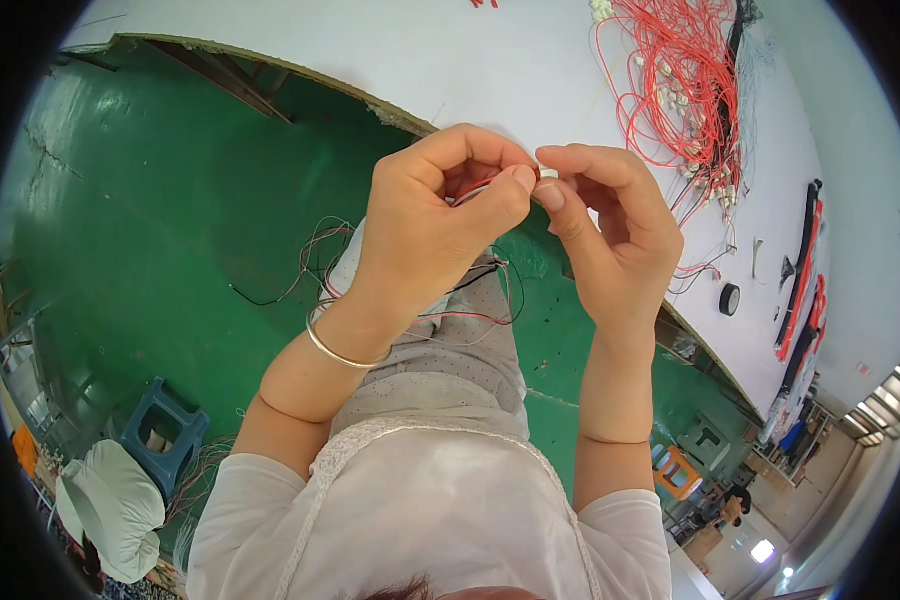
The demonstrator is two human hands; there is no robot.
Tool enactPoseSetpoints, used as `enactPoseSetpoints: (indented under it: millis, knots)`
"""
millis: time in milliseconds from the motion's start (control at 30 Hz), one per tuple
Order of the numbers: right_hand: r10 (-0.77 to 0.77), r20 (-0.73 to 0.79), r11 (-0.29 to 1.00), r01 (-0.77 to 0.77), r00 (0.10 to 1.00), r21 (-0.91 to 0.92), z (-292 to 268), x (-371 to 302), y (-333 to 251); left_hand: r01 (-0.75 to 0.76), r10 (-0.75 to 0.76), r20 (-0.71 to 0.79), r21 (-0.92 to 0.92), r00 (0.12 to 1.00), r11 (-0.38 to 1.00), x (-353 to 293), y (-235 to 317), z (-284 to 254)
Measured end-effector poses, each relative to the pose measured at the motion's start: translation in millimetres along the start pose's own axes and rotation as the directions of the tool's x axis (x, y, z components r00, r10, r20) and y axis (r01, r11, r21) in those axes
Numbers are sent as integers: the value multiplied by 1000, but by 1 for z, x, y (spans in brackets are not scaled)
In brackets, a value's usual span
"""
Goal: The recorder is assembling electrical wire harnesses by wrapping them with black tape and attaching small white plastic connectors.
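Observation:
My two hands meet just over the edge of the white table. The closed fingertips of my left hand (440,205) pinch thin wires (467,192), some of them red. A small white connector (547,174) shows at the end of these wires, between the thumb and index finger of my right hand (615,220). Part of the connector is hidden by the fingertips. The other fingers of my right hand are curled. Loose red, black and pale wires (315,250) hang below my left hand and lie across my lap.
On the white table (530,60) lies a tangled heap of red wires (670,60) with white connectors. A black tape roll (730,299) and red and black bundles (805,280) lie farther right. A blue stool (167,440) and a pale stuffed bag (115,510) stand at lower left.

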State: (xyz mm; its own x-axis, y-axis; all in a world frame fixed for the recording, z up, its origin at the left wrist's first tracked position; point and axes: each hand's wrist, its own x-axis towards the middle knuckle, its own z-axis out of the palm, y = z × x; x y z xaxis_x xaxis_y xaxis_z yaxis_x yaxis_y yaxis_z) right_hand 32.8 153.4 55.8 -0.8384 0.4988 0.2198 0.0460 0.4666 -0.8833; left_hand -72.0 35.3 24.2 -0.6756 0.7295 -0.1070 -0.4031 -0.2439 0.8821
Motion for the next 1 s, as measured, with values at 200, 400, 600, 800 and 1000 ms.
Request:
enactPoseSetpoints:
  millis: [200, 400, 600, 800, 1000]
  knots:
    - [-298, -102, 944, 278, 949, -178, 6, -3, 15, 127, -128, -4, -105, 992, 986, 0, -1, 4]
    - [-444, -48, 864, 413, 895, -286, -3, -1, 11, 125, -120, 53, -110, 991, 986, -3, -3, 0]
    - [-266, 0, 946, 262, 964, -190, 0, -9, 3, 42, -39, 33, -67, 999, 997, -5, -8, 6]
    - [-195, -152, 967, 163, 969, -196, 11, -14, 4, -74, 75, -63, 13, 995, 997, -6, -16, 17]
    - [-163, -329, 984, 128, 930, -125, 16, -13, 9, -139, 142, -28, 89, 989, 986, -10, -18, 22]
